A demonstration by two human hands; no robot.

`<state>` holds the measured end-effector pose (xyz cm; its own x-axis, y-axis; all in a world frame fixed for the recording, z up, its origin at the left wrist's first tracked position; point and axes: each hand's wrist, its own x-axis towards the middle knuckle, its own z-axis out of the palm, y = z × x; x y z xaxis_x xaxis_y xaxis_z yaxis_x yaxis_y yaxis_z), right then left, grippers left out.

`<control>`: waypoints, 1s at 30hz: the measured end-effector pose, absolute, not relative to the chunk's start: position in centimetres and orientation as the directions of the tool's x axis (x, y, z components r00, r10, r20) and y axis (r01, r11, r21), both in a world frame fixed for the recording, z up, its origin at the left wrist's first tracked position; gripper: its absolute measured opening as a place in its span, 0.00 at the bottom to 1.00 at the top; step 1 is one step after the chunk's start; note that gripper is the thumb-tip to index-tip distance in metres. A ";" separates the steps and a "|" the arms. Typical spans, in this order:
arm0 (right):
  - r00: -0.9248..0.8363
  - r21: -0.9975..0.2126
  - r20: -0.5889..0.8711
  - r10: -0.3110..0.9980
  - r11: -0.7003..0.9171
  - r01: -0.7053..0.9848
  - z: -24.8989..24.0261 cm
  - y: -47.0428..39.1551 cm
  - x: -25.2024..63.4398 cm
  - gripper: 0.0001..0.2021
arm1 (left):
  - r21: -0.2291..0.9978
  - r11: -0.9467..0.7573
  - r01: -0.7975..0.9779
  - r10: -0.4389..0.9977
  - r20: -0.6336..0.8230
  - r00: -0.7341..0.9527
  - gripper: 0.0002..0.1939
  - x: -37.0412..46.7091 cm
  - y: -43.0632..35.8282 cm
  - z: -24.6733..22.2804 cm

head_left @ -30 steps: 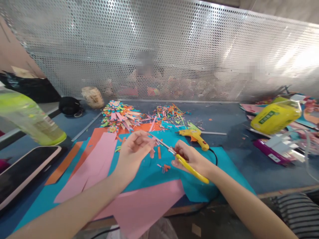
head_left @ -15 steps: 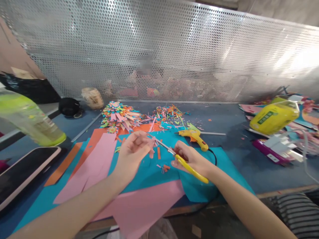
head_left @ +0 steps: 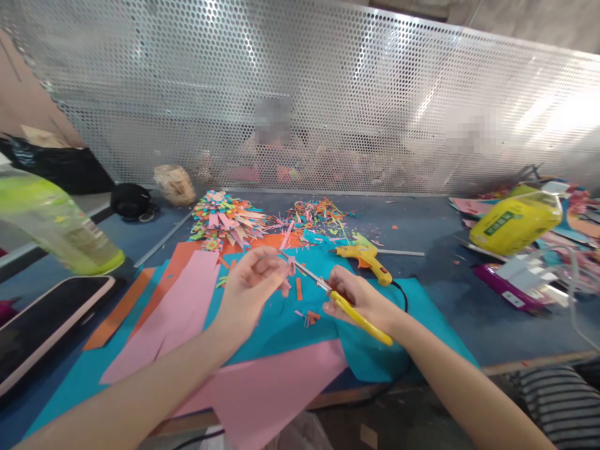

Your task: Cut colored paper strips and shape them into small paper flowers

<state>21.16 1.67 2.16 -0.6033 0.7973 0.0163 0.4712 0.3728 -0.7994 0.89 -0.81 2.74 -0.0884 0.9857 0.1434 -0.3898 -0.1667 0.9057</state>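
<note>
My left hand [head_left: 255, 281] is closed in a pinch on a small pink paper piece [head_left: 291, 266], above the blue paper sheet [head_left: 267, 331]. Yellow-handled scissors [head_left: 359, 317] are gripped in my right hand [head_left: 354, 294], their blades pointing up and left to the pink piece at my left fingertips. Whether the blades touch it is hard to tell. Small orange and pink scraps [head_left: 312, 317] lie on the blue sheet below. Beyond my right hand rests a yellow glue gun [head_left: 368, 257]. A cone of folded, multicoloured paper strips [head_left: 225, 219] stands behind my left hand.
Pink sheets [head_left: 281, 387] overlap the table's front edge. A phone [head_left: 51, 331] and a green bottle [head_left: 60, 225] are at left. Paper shreds [head_left: 321, 215] lie towards the perforated metal panel [head_left: 328, 94]. A yellow bottle [head_left: 515, 219] and a purple object [head_left: 509, 287] are at right.
The small pink piece at my left fingertips looks slightly turned. Both hands and the scissors have hardly moved.
</note>
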 end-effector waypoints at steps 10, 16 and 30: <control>-0.594 -0.786 0.018 0.804 0.379 0.489 2.1 1.7 21.3 0.19 | 0.893 -0.186 -0.409 0.980 0.141 -0.137 0.13 0.9 -0.7 3.0; -0.591 -0.775 0.019 0.807 0.385 0.501 2.1 1.7 21.3 0.18 | 0.894 -0.200 -0.402 0.976 0.145 -0.162 0.12 0.7 -0.5 3.0; -0.594 -0.760 0.017 0.804 0.397 0.515 2.4 1.6 21.2 0.18 | 0.913 -0.242 -0.329 0.968 0.205 -0.144 0.13 0.3 -0.4 2.4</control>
<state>21.19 1.65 2.38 -0.5942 0.8041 0.0171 0.5152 0.3969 -0.7597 0.31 -0.38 2.42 -0.1438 0.9681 0.2052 -0.3286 -0.2423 0.9129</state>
